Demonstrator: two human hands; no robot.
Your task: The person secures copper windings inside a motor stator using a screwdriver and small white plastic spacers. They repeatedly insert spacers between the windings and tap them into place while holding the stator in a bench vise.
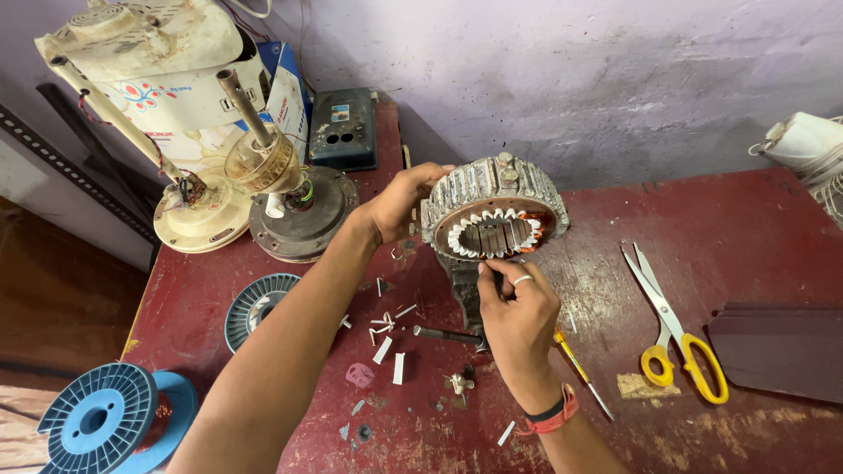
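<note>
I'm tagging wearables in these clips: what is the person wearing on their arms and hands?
Both forearms are bare, with no sleeves or gloves in view. The right hand has a thin silver ring on one finger. The right wrist carries a black band and, next to it, a red thread or cord tied around. The left hand and its wrist show nothing worn.

One finned motor stator (493, 219) with copper windings. Two hands: left hand (397, 204), right hand (518, 309). One pair of yellow-handled scissors (674, 329). One yellow-handled screwdriver (581, 371). Two blue spools: one at the corner (105, 420), one smaller (260, 305). Two fan motor assemblies with shafts: one cream (200, 211), one dark (297, 206). One dark box (344, 128). One stack of dark sheets (780, 341). Several white paper strips (386, 338), too scattered to count exactly.
</note>
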